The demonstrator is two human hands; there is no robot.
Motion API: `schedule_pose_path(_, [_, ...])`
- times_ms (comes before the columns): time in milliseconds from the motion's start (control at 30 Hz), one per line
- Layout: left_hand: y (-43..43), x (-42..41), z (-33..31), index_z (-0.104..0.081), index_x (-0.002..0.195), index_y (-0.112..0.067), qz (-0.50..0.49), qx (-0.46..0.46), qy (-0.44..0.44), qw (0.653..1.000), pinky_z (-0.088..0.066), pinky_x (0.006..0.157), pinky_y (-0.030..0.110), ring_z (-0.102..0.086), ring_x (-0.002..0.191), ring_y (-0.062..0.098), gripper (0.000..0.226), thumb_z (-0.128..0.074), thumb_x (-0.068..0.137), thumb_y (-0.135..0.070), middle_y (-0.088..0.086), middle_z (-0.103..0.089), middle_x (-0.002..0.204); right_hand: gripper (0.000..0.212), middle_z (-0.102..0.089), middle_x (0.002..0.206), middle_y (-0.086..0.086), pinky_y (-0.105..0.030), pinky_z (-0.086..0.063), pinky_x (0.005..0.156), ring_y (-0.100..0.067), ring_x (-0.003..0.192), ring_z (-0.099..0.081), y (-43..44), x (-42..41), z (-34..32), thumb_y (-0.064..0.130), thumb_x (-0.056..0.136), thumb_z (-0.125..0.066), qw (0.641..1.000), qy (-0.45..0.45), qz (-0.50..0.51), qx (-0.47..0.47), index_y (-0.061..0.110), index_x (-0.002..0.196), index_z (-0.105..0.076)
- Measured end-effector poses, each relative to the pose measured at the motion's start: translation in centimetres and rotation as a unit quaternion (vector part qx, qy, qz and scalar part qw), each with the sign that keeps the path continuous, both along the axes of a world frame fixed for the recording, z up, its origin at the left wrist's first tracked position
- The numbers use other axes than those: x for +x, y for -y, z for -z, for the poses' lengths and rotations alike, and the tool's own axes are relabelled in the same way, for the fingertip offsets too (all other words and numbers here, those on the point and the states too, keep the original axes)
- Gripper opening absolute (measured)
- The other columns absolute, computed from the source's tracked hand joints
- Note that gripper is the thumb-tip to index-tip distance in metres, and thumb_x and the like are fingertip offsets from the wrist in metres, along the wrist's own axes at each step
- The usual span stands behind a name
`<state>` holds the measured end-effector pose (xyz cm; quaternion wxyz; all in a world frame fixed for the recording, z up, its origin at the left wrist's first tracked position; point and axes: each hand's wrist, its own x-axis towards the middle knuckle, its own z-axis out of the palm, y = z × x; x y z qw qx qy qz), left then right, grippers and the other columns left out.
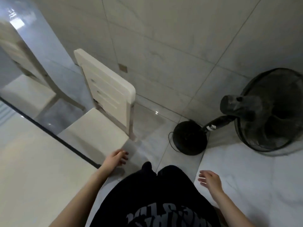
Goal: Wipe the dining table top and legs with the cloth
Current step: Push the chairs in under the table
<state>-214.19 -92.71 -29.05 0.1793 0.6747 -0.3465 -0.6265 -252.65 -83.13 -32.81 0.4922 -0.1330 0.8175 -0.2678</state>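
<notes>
Both hands were empty. My left hand (pixel 116 158) hung open, fingers loosely spread, just past the table (pixel 32 161) corner and near the front edge of the closer chair (pixel 98 128). I couldn't tell whether it touched either one. My right hand (pixel 209 179) was also open, out to the side over the floor (pixel 164 46), gripping nothing. No cloth was in view anywhere, so I judged wiping hadn't started from this position; fetching the cloth looked like the next need. I stood at the table's corner, likely because top and legs are both reachable from there. The table top was pale and glossy with a dark edge strip running diagonally; part of it seemed see-through or reflective, with a second chair (pixel 27 89) showing there. Legs weren't visible. A black fan (pixel 268 112) stood to my right, its cord trailing from the base, a snag risk when crouching for the legs.
</notes>
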Motion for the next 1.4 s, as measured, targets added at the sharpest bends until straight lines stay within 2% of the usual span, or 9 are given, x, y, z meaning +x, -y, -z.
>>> schedule_pose_path(333, [15.5, -3.3, -5.4, -0.047, 0.133, -0.019, -0.138, -0.217, 0.116, 0.959, -0.042, 0.093, 0.032, -0.054, 0.108, 0.015, 0.035, -0.042, 0.101, -0.032, -0.001, -0.056, 0.122, 0.027, -0.068, 0.082, -0.010, -0.028, -0.055, 0.067, -0.024, 0.074, -0.067, 25.5, 1.8, -5.2, 0.004, 0.101, -0.041, 0.979, 0.082, -0.072, -0.174, 0.007, 0.090, -0.065])
schedule_pose_path(567, [26.6, -5.3, -7.2, -0.031, 0.146, -0.008, -0.366, -0.194, 0.179, 0.893, -0.023, 0.112, 0.032, -0.032, 0.138, 0.026, 0.049, -0.036, 0.102, -0.029, 0.014, -0.035, 0.150, 0.019, -0.070, 0.093, -0.001, -0.025, -0.054, 0.076, -0.016, 0.083, -0.067, 44.7, 12.6, -11.8, 0.019, 0.086, -0.051, 0.861, 0.112, -0.367, -0.332, 0.025, 0.092, -0.068])
schedule_pose_path(700, [30.0, -6.1, -7.4, -0.041, 0.137, -0.005, -0.408, -0.179, 0.227, 0.866, -0.033, 0.107, 0.038, -0.041, 0.131, 0.032, 0.044, -0.039, 0.100, -0.028, 0.018, -0.047, 0.139, 0.026, -0.066, 0.112, -0.003, -0.016, -0.049, 0.086, -0.009, 0.097, -0.061, 50.5, 20.9, -14.3, 0.010, 0.093, -0.054, 0.681, 0.060, -0.618, -0.388, 0.013, 0.115, -0.066])
schedule_pose_path(833, [31.1, -6.8, -7.2, -0.042, 0.130, -0.007, -0.423, -0.142, 0.278, 0.851, -0.043, 0.090, 0.039, -0.055, 0.115, 0.037, 0.041, -0.038, 0.100, -0.034, 0.018, -0.058, 0.127, 0.038, -0.057, 0.133, -0.011, -0.033, -0.037, 0.108, -0.025, 0.126, -0.051, 54.7, 28.7, -13.7, 0.017, 0.093, -0.047, 0.422, -0.024, -0.791, -0.441, 0.007, 0.128, -0.059])
schedule_pose_path(967, [31.8, -7.0, -7.6, -0.036, 0.131, -0.012, -0.365, -0.064, 0.365, 0.854, -0.046, 0.081, 0.040, -0.061, 0.103, 0.039, 0.050, -0.036, 0.097, -0.049, 0.018, -0.062, 0.119, 0.050, -0.064, 0.122, -0.015, -0.038, -0.025, 0.119, -0.034, 0.131, -0.047, 57.5, 35.5, -11.7, 0.027, 0.098, -0.026, 0.141, -0.125, -0.857, -0.479, 0.003, 0.107, -0.068])
schedule_pose_path(1033, [31.9, -6.8, -7.5, -0.035, 0.130, -0.015, -0.358, -0.044, 0.383, 0.851, -0.046, 0.078, 0.039, -0.062, 0.098, 0.038, 0.055, -0.042, 0.091, -0.053, 0.015, -0.065, 0.113, 0.058, -0.071, 0.106, -0.013, -0.040, -0.027, 0.117, -0.032, 0.125, -0.054, 58.3, 37.9, -10.5, 0.030, 0.094, -0.021, 0.059, -0.157, -0.835, -0.524, 0.004, 0.093, -0.073])
schedule_pose_path(1167, [31.5, -5.0, -7.3, -0.036, 0.137, -0.018, -0.318, -0.021, 0.408, 0.856, -0.048, 0.081, 0.039, -0.062, 0.099, 0.036, 0.060, -0.048, 0.087, -0.050, 0.013, -0.066, 0.113, 0.044, -0.067, 0.068, -0.010, -0.034, -0.033, 0.105, -0.030, 0.078, -0.064, 58.9, 40.8, -8.7, 0.023, 0.090, -0.038, 0.104, -0.091, -0.786, -0.603, 0.004, 0.064, -0.068])
schedule_pose_path(1267, [31.0, -3.9, -7.1, -0.036, 0.141, -0.022, -0.306, -0.011, 0.421, 0.854, -0.048, 0.081, 0.039, -0.062, 0.099, 0.036, 0.065, -0.050, 0.084, -0.051, 0.012, -0.066, 0.113, 0.037, -0.062, 0.062, -0.011, -0.036, -0.042, 0.090, -0.031, 0.069, -0.059, 58.8, 42.1, -7.7, 0.018, 0.086, -0.043, 0.157, -0.032, -0.770, -0.617, 0.003, 0.057, -0.062])
schedule_pose_path(1400, [29.9, -1.2, -6.7, -0.041, 0.136, -0.024, -0.312, -0.018, 0.433, 0.846, -0.048, 0.074, 0.038, -0.063, 0.095, 0.036, 0.065, -0.048, 0.078, -0.053, 0.011, -0.068, 0.105, 0.039, -0.061, 0.058, -0.013, -0.037, -0.041, 0.090, -0.032, 0.067, -0.058, 57.1, 45.1, -7.7, 0.019, 0.084, -0.041, 0.152, -0.033, -0.762, -0.628, 0.003, 0.055, -0.062])
